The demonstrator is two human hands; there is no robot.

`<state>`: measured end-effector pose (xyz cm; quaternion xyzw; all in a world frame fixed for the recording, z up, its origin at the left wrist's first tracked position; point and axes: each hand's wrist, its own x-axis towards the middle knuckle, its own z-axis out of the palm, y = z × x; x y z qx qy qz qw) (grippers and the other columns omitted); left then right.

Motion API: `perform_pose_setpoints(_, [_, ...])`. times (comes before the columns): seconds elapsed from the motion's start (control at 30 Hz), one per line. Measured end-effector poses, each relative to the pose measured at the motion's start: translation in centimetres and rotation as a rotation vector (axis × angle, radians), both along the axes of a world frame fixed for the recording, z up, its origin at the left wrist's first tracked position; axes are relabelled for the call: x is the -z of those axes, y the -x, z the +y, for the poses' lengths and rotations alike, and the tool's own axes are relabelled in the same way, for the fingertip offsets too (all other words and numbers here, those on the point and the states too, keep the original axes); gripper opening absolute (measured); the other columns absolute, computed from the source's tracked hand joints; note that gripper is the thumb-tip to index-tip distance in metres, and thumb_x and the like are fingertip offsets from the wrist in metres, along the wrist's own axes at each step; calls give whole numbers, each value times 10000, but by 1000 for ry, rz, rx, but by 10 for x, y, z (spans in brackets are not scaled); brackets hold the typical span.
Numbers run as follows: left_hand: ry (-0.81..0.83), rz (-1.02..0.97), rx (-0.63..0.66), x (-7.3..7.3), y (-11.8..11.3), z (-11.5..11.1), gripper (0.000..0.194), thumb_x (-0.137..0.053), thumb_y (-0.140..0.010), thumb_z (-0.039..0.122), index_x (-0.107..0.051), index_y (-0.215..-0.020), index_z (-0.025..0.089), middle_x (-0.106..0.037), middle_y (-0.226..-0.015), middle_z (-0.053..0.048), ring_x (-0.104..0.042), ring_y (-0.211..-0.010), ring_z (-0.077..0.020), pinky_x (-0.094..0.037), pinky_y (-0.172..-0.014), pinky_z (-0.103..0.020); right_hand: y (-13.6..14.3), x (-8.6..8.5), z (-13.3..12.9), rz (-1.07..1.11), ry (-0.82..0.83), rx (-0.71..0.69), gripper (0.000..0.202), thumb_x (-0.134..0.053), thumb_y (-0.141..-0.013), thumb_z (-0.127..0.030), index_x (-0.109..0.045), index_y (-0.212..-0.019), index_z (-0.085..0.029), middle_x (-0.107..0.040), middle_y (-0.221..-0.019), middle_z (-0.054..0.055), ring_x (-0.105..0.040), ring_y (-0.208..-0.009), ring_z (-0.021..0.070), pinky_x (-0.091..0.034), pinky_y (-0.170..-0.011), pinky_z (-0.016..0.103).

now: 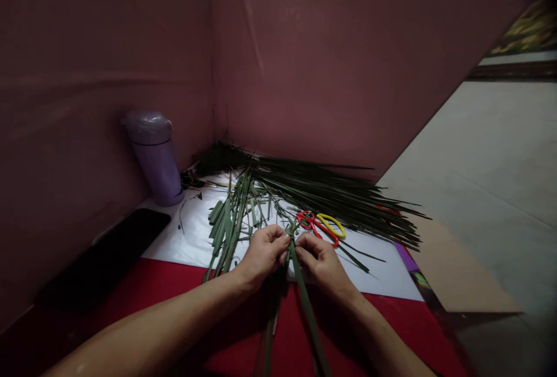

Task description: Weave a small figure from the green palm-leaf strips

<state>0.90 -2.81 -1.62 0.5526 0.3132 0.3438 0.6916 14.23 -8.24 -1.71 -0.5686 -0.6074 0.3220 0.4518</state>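
Long green leaf strips [307,301] run from between my hands down toward the bottom edge of the view. My left hand [267,249] is closed, thumb and fingers pinching the strips near their upper end. From the other side my right hand [317,255] pinches the same strips, its fingertips close to the left ones. A small folded or knotted part shows between the fingertips, too small to make out clearly. Just behind my right hand lie scissors with red and yellow handles [333,225]; their blades are hidden. Cut leaf pieces [221,223] lie beyond my left hand.
A large bundle of long dark green leaves [335,191] stretches across the back of the white sheet [387,267]. A purple tumbler [156,162] stands at the left by the pink wall, with a black phone-like slab [113,249] before it. Red cloth [174,301] covers the near side.
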Motion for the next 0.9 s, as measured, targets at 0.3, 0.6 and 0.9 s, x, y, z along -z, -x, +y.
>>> perform_pose_setpoints(0.3, [-130, 49, 43, 3, -1, 1, 220, -496, -753, 354, -461, -675, 153, -420, -462, 63, -332, -371, -45, -236, -380, -176, 5, 5, 2, 228, 10, 54, 166, -469, -823, -338, -511, -804, -179, -496, -686, -15, -465, -612, 120, -399, -556, 224])
perform_pose_setpoints(0.6, [-148, 127, 29, -5, 0, -6, 194, -493, -742, 328, -480, -657, 155, -446, -468, 47, -353, -388, -63, -255, -391, -186, 3, 5, 4, 194, -42, 114, 216, -519, -789, -379, -513, -752, -166, -518, -703, 2, -481, -664, 138, -411, -614, 239])
perform_pose_setpoints(0.9, [-492, 276, -74, 1, 3, -5, 212, -440, -778, 294, -489, -612, 171, -477, -539, 11, -394, -505, -100, -276, -479, -217, 7, 10, 2, 182, -66, 133, 196, -506, -802, -353, -493, -722, -174, -468, -665, -20, -437, -616, 120, -379, -568, 226])
